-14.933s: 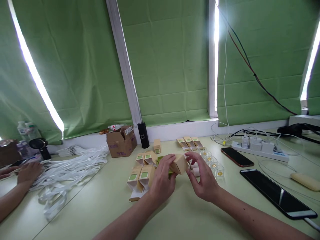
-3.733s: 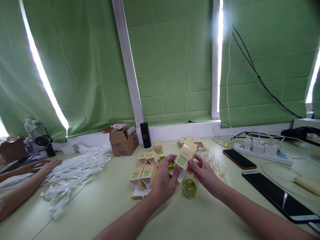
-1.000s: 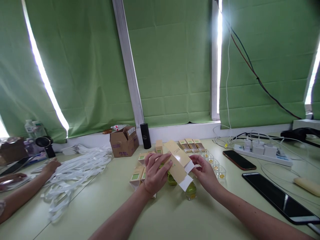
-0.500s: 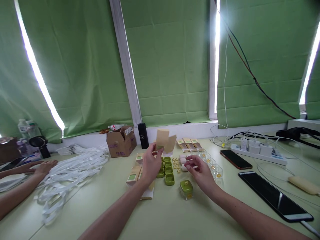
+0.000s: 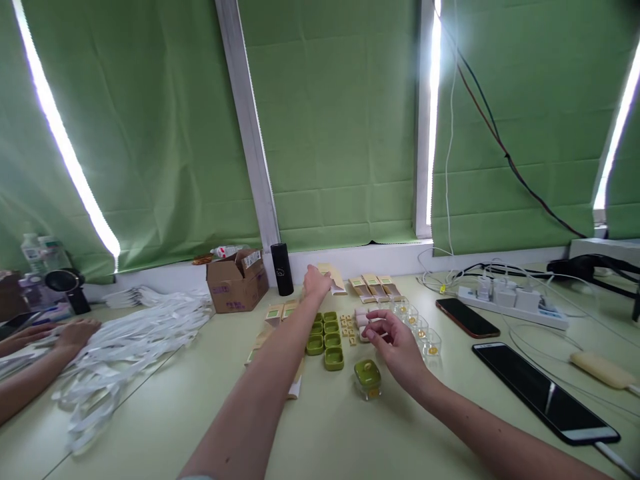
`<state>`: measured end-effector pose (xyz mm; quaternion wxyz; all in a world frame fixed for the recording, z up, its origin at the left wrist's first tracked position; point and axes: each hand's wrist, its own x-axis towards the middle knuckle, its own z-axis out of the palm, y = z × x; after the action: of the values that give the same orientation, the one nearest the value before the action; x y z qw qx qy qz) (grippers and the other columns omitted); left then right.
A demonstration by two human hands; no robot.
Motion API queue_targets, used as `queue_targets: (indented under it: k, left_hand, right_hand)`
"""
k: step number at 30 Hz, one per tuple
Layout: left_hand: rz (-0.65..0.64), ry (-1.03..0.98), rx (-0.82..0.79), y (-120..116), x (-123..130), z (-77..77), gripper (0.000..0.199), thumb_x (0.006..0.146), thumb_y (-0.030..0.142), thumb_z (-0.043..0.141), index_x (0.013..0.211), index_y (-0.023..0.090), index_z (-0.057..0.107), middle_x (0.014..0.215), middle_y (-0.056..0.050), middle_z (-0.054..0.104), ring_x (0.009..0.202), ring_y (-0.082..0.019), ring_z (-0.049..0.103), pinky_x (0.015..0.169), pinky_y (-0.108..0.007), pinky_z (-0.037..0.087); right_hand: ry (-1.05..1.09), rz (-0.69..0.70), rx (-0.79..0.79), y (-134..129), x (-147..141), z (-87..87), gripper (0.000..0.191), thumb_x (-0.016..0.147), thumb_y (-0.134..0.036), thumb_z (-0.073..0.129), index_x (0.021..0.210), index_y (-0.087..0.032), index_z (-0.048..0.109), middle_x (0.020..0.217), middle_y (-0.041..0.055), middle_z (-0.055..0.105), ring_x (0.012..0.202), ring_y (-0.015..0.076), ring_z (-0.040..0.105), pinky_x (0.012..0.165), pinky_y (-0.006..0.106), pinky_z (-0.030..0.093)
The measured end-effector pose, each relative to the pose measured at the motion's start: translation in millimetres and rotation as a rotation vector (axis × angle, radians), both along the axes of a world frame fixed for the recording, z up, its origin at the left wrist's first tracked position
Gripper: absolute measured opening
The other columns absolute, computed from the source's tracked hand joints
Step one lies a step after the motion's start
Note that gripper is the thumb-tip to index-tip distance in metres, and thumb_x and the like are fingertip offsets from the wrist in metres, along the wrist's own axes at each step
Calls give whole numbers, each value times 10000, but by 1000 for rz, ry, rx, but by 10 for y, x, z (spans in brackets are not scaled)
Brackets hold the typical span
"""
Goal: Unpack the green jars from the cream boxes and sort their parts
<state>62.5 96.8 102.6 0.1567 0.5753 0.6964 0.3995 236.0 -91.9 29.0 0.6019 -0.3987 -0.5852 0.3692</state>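
Observation:
My left hand [image 5: 317, 283] reaches to the back of the table, its fingers closed at the edge of a small tan cardboard box [image 5: 336, 280]; the fingertips are partly hidden. My right hand [image 5: 397, 350] hovers with curled fingers apart and nothing visible in them, beside some pale cylinders [image 5: 361, 319]. Below it stands a clear square jar with a green lid [image 5: 368, 375]. Green square lids [image 5: 334, 359] lie in two rows left of small cream-yellow pieces [image 5: 348, 327]. Clear jars [image 5: 431, 343] stand in a row behind my right hand. My left forearm partly hides tan cardboard boxes [image 5: 274, 312].
Three tan boxes [image 5: 375, 288] lie at the back. A brown carton [image 5: 237, 283] and a black cylinder [image 5: 282, 269] stand back left. Another person's hands [image 5: 75, 333] rest by white ribbons [image 5: 145, 353]. Phones [image 5: 545, 393] and a power strip [image 5: 515, 307] lie right.
My left hand has moved away from me and down, taking the raised small box to the back of the table. My right hand has stayed nearly in place.

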Motion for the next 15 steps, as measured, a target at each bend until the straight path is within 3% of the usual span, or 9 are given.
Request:
queue_targets:
  k: [5, 9, 15]
  left_hand:
    - [27, 59, -47, 176, 190, -268, 394, 979, 385, 650, 1299, 161, 599, 1277, -113, 644, 1098, -247, 665, 932, -452, 575]
    - [-43, 116, -91, 287, 286, -465, 387, 981, 374, 651, 1306, 169, 602, 1307, -111, 630, 1115, -249, 657, 935, -461, 581]
    - [-175, 210, -78, 401, 286, -586, 385, 978, 371, 656, 1305, 175, 604, 1311, -109, 628, 1124, -251, 655, 937, -456, 580]
  right_hand:
    - [16, 13, 8, 6, -13, 2, 354, 863, -490, 684, 1089, -232, 597, 837, 41, 735, 833, 249, 701, 742, 366, 485]
    - [8, 10, 15, 12, -3, -9, 330, 878, -464, 671, 1096, -230, 589, 845, 45, 738, 841, 251, 706, 737, 367, 486]
    - [2, 15, 27, 35, 11, -20, 300, 893, -426, 657, 1109, -229, 589, 850, 37, 734, 835, 240, 709, 756, 367, 493]
